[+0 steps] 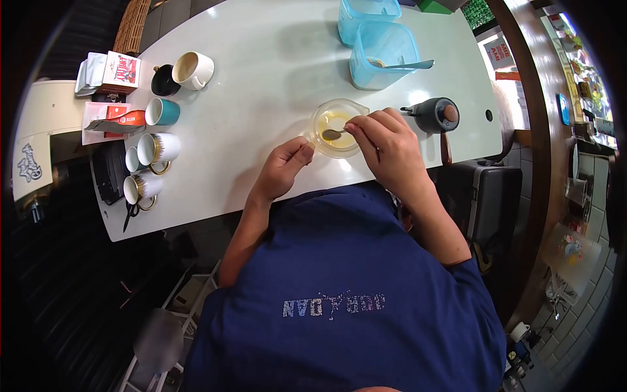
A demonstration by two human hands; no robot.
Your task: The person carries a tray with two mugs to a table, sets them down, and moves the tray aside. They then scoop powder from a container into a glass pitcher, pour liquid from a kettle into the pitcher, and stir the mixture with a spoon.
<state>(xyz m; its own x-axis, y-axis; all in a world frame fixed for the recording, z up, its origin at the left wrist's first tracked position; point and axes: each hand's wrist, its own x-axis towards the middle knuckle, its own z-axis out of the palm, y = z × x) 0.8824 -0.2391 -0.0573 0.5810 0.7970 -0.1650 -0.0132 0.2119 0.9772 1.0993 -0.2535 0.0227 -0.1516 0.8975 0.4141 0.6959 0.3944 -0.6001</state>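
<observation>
A clear glass jug (pixel 339 151) with a small spout stands on the white table, a little yellowish liquid in its bottom. My left hand (pixel 285 168) is closed at the jug's left side, thumb and fingers pinching its edge or handle; the exact grip is partly hidden. Over the jug, my right hand (pixel 390 149) pinches a metal spoon (pixel 332 134), whose bowl dips inside near the liquid. The spoon's handle is mostly covered by my fingers. A dark grey pot (pixel 434 115) with a wooden knob and handle sits just right of my right hand.
Two blue translucent containers (pixel 380 77) stand at the back, the nearer holding white contents and a spoon (pixel 410 65). Several cups, including a white mug (pixel 194 70) and a teal cup (pixel 162 112), line the left side beside packets (pixel 125 120) and scissors (pixel 129 214).
</observation>
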